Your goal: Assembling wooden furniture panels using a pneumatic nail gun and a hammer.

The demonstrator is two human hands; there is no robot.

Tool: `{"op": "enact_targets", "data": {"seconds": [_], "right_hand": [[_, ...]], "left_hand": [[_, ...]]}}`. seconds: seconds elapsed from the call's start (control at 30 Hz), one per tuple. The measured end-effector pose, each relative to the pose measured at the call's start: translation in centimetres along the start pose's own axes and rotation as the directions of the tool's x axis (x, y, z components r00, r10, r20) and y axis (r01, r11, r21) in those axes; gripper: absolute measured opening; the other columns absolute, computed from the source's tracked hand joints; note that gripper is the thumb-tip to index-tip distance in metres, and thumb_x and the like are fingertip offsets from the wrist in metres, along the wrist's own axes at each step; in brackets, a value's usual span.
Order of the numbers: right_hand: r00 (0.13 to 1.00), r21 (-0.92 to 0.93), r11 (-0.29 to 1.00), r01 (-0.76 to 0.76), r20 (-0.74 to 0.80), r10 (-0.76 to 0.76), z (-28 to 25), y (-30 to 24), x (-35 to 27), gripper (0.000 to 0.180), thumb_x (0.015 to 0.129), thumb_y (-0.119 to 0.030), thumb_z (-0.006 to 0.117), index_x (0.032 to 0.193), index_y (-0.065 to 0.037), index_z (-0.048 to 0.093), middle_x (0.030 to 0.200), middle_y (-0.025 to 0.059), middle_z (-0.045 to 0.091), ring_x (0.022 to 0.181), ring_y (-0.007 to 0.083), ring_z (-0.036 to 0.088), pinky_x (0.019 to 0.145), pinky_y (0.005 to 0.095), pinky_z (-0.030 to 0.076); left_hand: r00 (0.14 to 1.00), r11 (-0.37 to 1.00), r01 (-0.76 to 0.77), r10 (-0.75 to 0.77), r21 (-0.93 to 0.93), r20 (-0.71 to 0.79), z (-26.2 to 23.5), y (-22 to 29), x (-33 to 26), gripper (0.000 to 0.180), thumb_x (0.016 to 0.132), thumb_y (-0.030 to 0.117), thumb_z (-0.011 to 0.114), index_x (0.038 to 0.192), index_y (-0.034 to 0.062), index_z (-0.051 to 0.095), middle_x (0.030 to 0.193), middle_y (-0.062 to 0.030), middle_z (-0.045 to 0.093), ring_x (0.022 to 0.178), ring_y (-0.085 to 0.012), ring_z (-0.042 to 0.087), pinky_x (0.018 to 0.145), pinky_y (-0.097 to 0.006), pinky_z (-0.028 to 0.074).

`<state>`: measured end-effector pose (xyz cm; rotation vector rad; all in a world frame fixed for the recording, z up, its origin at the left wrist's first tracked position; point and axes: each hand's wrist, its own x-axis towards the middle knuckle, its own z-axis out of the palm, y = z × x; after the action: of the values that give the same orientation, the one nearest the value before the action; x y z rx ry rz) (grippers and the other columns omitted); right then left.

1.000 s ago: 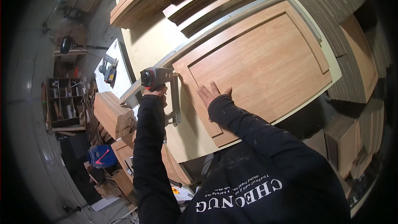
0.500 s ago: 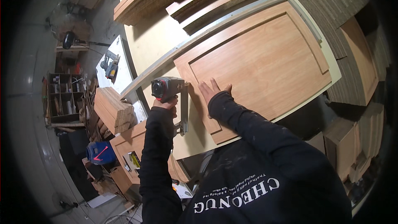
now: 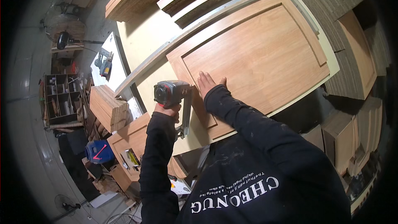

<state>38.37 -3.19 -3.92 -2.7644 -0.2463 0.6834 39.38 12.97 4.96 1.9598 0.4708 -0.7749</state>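
Note:
My left hand [image 3: 169, 111] is wrapped round the grip of a nail gun [image 3: 171, 91], a grey and black tool with red trim and a long magazine. The gun's nose is at the left edge of a light-brown wooden panel [image 3: 257, 54] with a raised frame border; whether they touch I cannot tell. My right hand [image 3: 208, 85] lies flat on that panel near its left end, fingers stretched out, holding nothing. The panel rests on a pale board [image 3: 154, 79], against a long metal-faced rail [image 3: 151, 60] along its far side.
Stacked wooden strips [image 3: 215, 0] lie beyond the rail. Tall board stacks [image 3: 327, 20] stand at the right. A second power tool [image 3: 104, 64] sits on a white surface at the left, near a stack of wooden pieces [image 3: 107, 108] and a blue container [image 3: 99, 152].
The nail gun has come closer to the panel's left edge. My right hand stays on the panel, its fingers now closer together. The whole view has shifted slightly.

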Motion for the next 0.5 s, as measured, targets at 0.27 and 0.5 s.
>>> {"op": "enact_targets", "data": {"seconds": [0.27,0.5], "right_hand": [[1.000,0.001,1.000,-0.016,0.011,0.016,0.0,0.0,0.0,0.047,0.085,-0.015,0.033,0.131,-0.009,0.024,0.142,0.0038,0.008,0.130,0.0157,0.010,0.088,0.0666,0.023],[1.000,-0.018,1.000,-0.015,0.014,0.016,-0.1,-0.2,0.0,0.049,0.084,-0.015,0.036,0.132,-0.009,0.023,0.142,0.0034,0.007,0.130,0.0154,0.008,0.089,0.0657,0.023]], "left_hand": [[0.998,0.999,-0.029,0.030,-0.020,0.050,0.4,-1.3,-1.0,0.019,0.068,0.000,0.054,0.086,0.0062,0.052,0.051,-0.0029,0.045,0.037,-0.0141,0.045,0.033,-0.029,0.038],[0.997,0.999,0.031,-0.033,0.024,0.070,0.4,-1.0,-1.1,0.034,0.068,-0.004,0.053,0.100,0.0077,0.050,0.057,-0.0056,0.053,0.036,-0.0180,0.052,0.029,-0.031,0.042]]}}
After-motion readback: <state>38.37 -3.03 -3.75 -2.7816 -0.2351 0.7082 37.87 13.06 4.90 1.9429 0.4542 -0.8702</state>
